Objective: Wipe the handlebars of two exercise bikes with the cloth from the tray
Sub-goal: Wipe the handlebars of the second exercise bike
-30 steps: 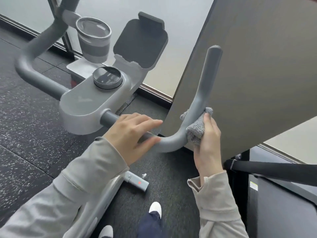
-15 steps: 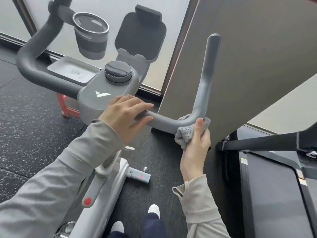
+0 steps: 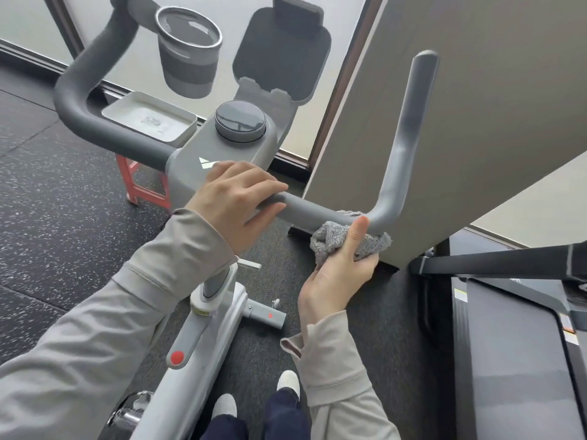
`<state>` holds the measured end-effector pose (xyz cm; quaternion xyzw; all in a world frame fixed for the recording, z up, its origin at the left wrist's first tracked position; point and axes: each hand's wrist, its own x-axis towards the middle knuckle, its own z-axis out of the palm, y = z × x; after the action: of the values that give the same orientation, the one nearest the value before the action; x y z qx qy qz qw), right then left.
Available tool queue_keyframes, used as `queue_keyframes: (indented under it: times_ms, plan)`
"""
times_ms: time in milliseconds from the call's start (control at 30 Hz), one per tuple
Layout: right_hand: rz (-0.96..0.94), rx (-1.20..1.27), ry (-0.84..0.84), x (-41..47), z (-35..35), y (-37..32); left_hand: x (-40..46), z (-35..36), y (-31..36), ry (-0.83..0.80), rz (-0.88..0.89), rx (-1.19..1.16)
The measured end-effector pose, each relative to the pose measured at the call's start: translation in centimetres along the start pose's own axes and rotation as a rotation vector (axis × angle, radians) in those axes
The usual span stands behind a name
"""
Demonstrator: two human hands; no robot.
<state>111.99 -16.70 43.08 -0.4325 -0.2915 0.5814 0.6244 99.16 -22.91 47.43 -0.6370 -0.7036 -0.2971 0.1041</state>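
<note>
A grey exercise bike stands right in front of me, its handlebar (image 3: 403,147) curving up on the right and round to the left. My right hand (image 3: 340,274) grips a crumpled grey cloth (image 3: 330,239) and presses it against the underside of the right bend of the bar, thumb up on the bar. My left hand (image 3: 235,201) rests over the bar just right of the console (image 3: 222,154), fingers curled on it. A white tray (image 3: 127,112) sits on a red stool behind the console. Only one bike is in view.
A cup holder (image 3: 187,52) and a dark tablet holder (image 3: 282,55) rise above the console. A beige wall panel (image 3: 476,90) stands close behind the right bar. A treadmill (image 3: 508,360) is at the right. The floor is dark speckled rubber.
My right hand has slid the cloth down the upright right bar and round to the underside of the bend. My left hand has stayed on the bar near the console.
</note>
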Motion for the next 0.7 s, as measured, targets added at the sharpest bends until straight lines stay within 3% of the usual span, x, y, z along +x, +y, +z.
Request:
queue_keyframes:
  times_ms: [433,700]
  plan:
    - [0.173,-0.078,-0.065,-4.5,4.8,4.1,-1.7,-2.4,-1.9,0.063,0.020,0.045]
    - [0.257,0.017,-0.154,-5.7,7.1,4.9,-2.9,-3.8,-3.9,0.100,-0.034,0.073]
